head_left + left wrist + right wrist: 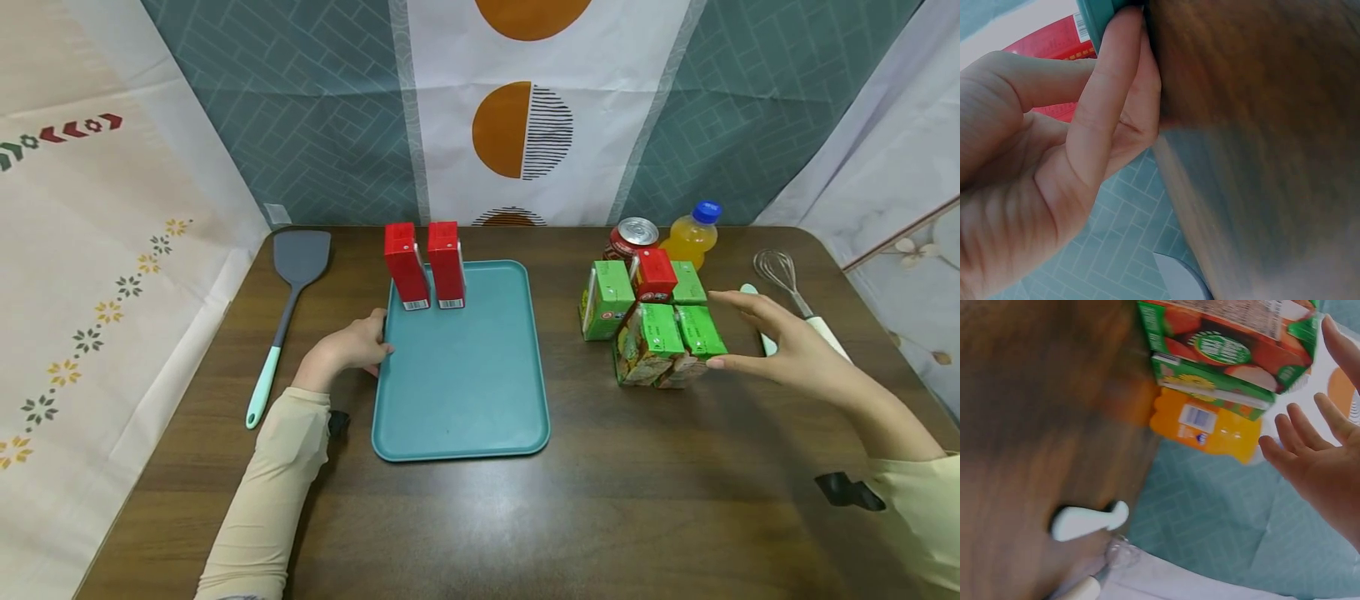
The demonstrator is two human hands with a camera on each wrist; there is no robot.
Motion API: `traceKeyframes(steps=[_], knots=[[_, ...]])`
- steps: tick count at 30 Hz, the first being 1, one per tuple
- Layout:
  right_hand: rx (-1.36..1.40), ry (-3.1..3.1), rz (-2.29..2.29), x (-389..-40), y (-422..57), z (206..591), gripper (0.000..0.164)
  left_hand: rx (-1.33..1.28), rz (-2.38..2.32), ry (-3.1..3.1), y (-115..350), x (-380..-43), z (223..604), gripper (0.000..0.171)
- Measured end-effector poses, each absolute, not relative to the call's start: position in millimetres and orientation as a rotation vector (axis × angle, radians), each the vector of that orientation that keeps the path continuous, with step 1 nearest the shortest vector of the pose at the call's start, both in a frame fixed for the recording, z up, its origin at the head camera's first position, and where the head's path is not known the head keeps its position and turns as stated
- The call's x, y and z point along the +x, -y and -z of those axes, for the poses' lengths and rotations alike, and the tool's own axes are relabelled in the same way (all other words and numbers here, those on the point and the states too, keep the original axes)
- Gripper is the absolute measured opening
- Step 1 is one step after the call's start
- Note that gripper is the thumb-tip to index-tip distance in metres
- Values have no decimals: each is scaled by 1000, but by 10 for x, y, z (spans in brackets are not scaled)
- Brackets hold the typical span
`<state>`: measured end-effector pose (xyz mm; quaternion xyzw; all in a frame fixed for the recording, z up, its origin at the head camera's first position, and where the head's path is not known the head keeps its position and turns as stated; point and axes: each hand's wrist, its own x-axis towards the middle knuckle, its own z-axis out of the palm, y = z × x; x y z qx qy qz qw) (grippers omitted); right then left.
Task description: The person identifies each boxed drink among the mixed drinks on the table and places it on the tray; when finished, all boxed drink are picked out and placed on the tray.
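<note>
Fingers of the right hand (pixel 806 358) spread wide around nothing, just beside the nearer pair of green cartons (pixel 663 332) on the right half of the desk (pixel 450 533); whether the thumb touches them I cannot tell. The left hand (pixel 347 346) pinches the left rim of a blue-green tray (pixel 465 375), which lies left of the desk's middle. It looks stiff and light, perhaps slippery on its flat face, so the rim seems the surest hold. The cartons look small and fairly light, with smooth sides that could dent; opposite faces at mid-height should suit a gentle grip. Farther off, two red cartons (pixel 407 267) stand at the tray's far left corner. Toward the desk's far edge stand a can (pixel 633 237) and an orange bottle (pixel 692 239).
</note>
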<state>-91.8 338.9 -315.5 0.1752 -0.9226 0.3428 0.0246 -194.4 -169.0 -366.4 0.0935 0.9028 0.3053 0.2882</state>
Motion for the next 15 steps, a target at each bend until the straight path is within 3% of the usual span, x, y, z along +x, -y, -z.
traceKeyframes(steps=[15], knots=[[553, 2896, -957, -1024, -3314, 3238, 71, 241, -808, -2397, 1694, -1948, 3662, 63]])
